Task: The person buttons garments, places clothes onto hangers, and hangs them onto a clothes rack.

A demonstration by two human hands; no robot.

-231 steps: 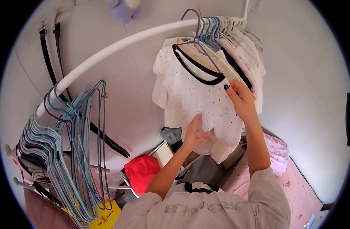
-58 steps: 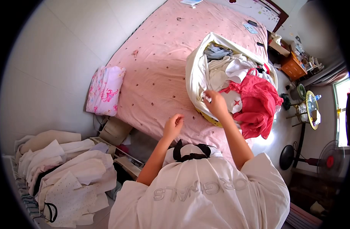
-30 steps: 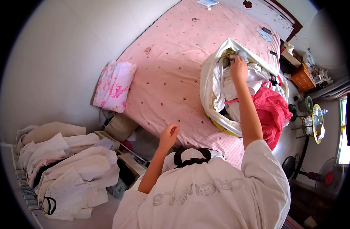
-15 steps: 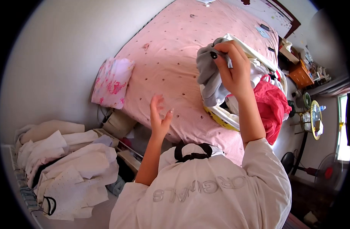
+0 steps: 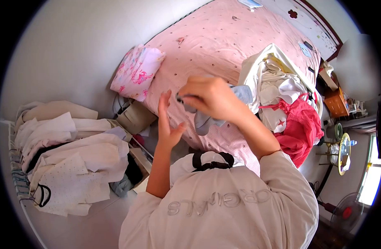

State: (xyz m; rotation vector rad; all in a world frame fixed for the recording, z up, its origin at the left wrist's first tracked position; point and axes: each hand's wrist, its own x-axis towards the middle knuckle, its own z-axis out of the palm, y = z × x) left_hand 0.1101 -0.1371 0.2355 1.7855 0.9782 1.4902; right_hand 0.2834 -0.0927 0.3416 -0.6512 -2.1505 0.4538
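Observation:
My right hand (image 5: 211, 97) is closed on a grey garment (image 5: 205, 125) in front of my chest. Part of the cloth hangs below the fingers, and a lighter stretch of it trails behind my wrist towards the basket; how it is folded is hidden. My left hand (image 5: 169, 126) is raised just to the left, fingers apart, holding nothing and close to the right hand. On the bed's near right stands a laundry basket (image 5: 249, 68) heaped with white clothes (image 5: 277, 76). A red garment (image 5: 300, 128) spills over its near side.
Pink bedding covers the bed (image 5: 199, 50). A floral pillow (image 5: 138, 72) lies by the wall. Pale clothes (image 5: 82, 153) hang on a rack at the left. To the right are a small round table (image 5: 344, 153) and a fan (image 5: 347, 212).
My right hand has carried the grey garment left and down, away from the basket, to near my left hand. The view has shifted slightly; my left hand stays open.

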